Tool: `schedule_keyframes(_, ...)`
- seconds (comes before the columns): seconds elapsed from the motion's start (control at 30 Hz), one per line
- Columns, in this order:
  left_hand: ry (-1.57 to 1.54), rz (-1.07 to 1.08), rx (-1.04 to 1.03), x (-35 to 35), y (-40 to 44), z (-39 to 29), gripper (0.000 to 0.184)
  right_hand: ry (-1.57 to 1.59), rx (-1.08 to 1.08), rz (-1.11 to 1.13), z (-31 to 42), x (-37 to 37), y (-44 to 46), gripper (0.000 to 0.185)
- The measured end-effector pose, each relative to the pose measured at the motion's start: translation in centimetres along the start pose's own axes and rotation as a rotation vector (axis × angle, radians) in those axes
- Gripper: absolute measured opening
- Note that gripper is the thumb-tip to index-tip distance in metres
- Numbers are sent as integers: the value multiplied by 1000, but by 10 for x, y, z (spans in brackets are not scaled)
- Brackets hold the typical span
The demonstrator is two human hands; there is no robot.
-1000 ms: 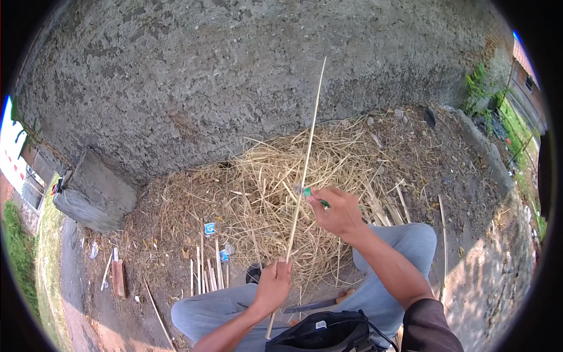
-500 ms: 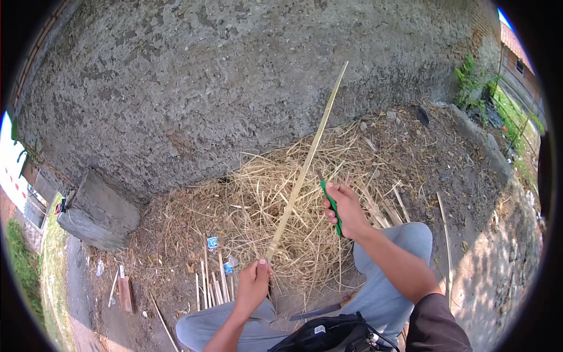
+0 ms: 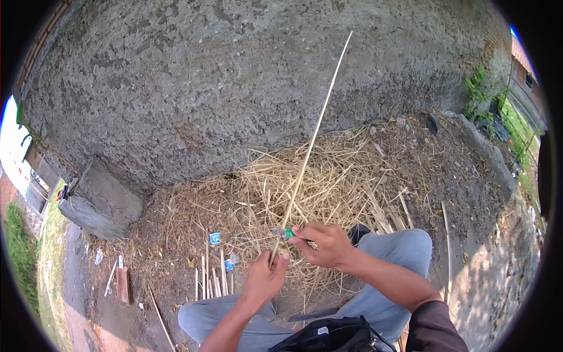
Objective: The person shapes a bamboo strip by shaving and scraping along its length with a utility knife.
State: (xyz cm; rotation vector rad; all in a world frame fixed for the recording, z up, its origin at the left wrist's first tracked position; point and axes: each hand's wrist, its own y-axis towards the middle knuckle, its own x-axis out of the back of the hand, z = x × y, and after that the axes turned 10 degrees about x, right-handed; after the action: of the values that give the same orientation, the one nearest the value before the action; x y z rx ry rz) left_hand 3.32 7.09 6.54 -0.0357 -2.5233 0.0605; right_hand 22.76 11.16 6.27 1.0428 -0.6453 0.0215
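A long, thin pale strip slants up from my left hand, whose fingers and thumb are closed on its lower end. My right hand is wrapped round a green-handled knife. The knife's short blade lies against the strip, just above my left hand. Most of the handle is hidden in my right fist. Behind both hands spreads a heap of pale shavings.
A rough grey wall rises behind the heap. At the left stands a concrete block. Split sticks lie by my left knee. A black bag rests on my lap, with a long dark blade beyond it.
My right hand has moved left and down, bringing the knife from beside the strip onto it, close to my left hand. The strip has turned from its broad face to its narrow edge.
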Motion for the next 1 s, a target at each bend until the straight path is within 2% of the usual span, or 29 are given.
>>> schedule_keyframes(0.1, 65, -2, -32, -1, -6, -19, 39, -107, 39, 48, -3, 3, 5, 13)
schedule_keyframes(0.13, 79, 25, 25, 0, -8, -24, 36, -106, 40, 53, -5, 2, 6, 13)
schedule_keyframes(0.2, 99, 50, 75, 2, -7, -26, 34, -124, 23, -57, -10, -4, 11, 13)
schedule_keyframes(0.27, 149, 15, 62, 3, -7, -24, 32, -156, 22, -61, -11, -3, 14, 12)
schedule_keyframes(0.57, 395, 19, 105, 23, -32, -15, 34, -183, 25, -57, -29, -7, 11, 13)
schedule_keyframes(0.6, 407, 25, 108, 29, -41, -17, 34, -175, -27, -92, -29, -9, 12, 14)
schedule_keyframes(0.63, 451, 122, 184, 35, -51, -19, 33, -165, -79, -127, -32, -8, 16, 16)
schedule_keyframes(0.67, 492, 218, 261, 39, -63, -19, 35, -223, -364, -80, -62, 9, 24, 18)
schedule_keyframes(0.7, 501, 223, 267, 42, -82, -10, 35, -275, -649, -28, -97, 31, 30, 20)
schedule_keyframes(0.77, 556, 71, 81, 57, -121, 15, 24, -273, -526, -125, -119, 50, 27, 24)
schedule_keyframes(0.87, 587, 92, 158, 85, -142, 26, 23, -150, -450, -199, -96, 42, 30, 25)
schedule_keyframes(0.97, 493, 102, 141, 90, -157, 29, 22, -65, -418, -286, -99, 28, 15, 24)
schedule_keyframes(1.0, 497, 105, 131, 91, -161, 29, 22, -125, -544, -218, -88, 38, 17, 22)
